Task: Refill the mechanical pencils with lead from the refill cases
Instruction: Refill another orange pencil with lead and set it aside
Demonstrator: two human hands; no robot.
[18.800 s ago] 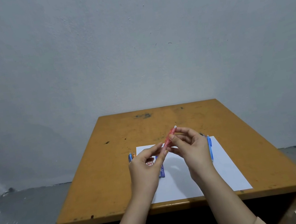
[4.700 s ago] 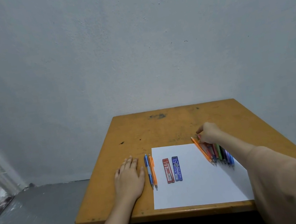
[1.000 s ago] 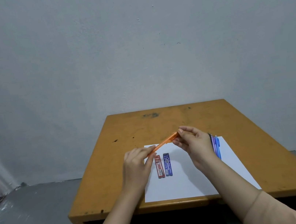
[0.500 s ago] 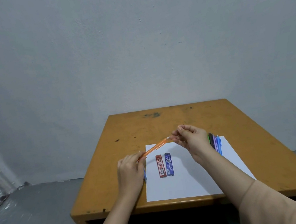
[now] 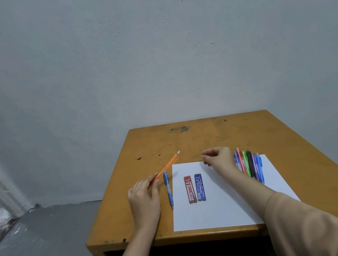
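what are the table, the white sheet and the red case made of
Table: likely painted or laminated wood, matte ochre, scuffed with dark marks. White sheet: paper, thin, flat, matte. Red case: probably plastic, slim with a printed label; too small to confirm.

Views: one, the head camera, worn by the person. We're riding at head height, just behind the near edge of the table point(image 5: 209, 139).
Facing: forward and tipped down, looking across the tabletop to the far wall point(image 5: 152, 53), which fills the whole upper half.
Nearness: close in. Both forearms rise from the bottom edge, with the left hand point(image 5: 144, 197) and right hand point(image 5: 217, 159) over the tabletop.
Framing: the table sits low and right of centre, and the floor point(image 5: 49, 244) opens out on the left.
Lens: wide angle, so the table's side edges splay outward toward the near side.
Coverage: the far edge and both far corners are in shot, and the sheet of paper point(image 5: 219, 208) shows nearly whole.
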